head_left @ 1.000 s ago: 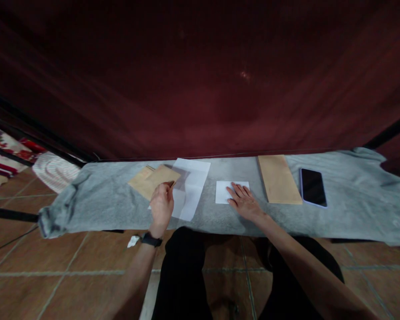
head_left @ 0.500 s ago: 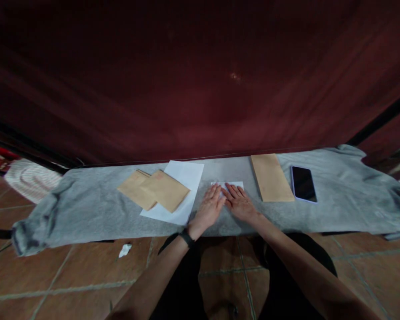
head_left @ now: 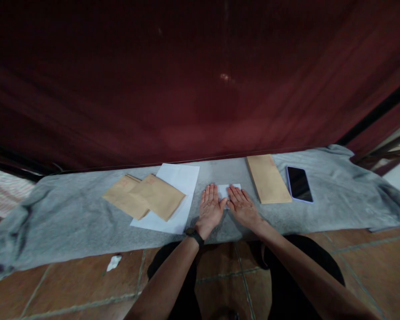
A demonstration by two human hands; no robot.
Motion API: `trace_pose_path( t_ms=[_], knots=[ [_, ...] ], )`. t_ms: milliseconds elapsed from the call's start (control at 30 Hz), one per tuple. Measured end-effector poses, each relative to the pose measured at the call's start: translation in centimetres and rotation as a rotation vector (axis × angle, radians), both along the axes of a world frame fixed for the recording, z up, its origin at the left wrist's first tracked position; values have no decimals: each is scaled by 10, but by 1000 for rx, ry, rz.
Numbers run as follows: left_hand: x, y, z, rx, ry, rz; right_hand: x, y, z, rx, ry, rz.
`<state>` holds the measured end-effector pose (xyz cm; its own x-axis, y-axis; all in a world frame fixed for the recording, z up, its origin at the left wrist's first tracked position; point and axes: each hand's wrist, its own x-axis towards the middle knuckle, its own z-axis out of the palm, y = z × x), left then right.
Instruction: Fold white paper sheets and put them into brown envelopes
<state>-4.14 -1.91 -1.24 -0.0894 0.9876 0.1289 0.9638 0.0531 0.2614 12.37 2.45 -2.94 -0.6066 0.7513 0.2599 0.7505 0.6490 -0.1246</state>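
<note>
Under my two hands lies a small piece of white folded paper [head_left: 223, 191] on the grey cloth. My left hand [head_left: 210, 208] rests flat at its left side, fingers stretched forward. Flat on its right side is my right hand [head_left: 242, 206], with the fingers stretched out too. The thumbs nearly meet over the paper, and the hands cover its side edges. Left of my left hand, a larger white sheet [head_left: 185, 178] lies under brown envelopes [head_left: 160, 195]. To the right of my right hand is another brown envelope, or a stack of them [head_left: 268, 180].
A phone with a purple edge [head_left: 300, 184] lies at the right. The grey cloth [head_left: 76, 213] covers a long, narrow bench against a dark red panel [head_left: 200, 111]. A crumpled white scrap [head_left: 114, 262] is on the tiled floor.
My hands have moved apart, the left one outward, and more of the small white paper shows between them. The whole view has also shifted and tilted slightly.
</note>
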Motion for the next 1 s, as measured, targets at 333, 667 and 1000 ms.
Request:
trace_pose_path(
  t_ms=[333, 667, 1000],
  knots=[
    [-3, 0, -5, 18, 32, 64, 22, -6, -6, 50, 45, -141],
    [-4, 2, -8, -5, 43, 57, 5, -17, 13, -1, 71, -41],
    [-6, 0, -3, -63, 91, 41, -11, -22, 4, 7, 26, -85]
  ],
)
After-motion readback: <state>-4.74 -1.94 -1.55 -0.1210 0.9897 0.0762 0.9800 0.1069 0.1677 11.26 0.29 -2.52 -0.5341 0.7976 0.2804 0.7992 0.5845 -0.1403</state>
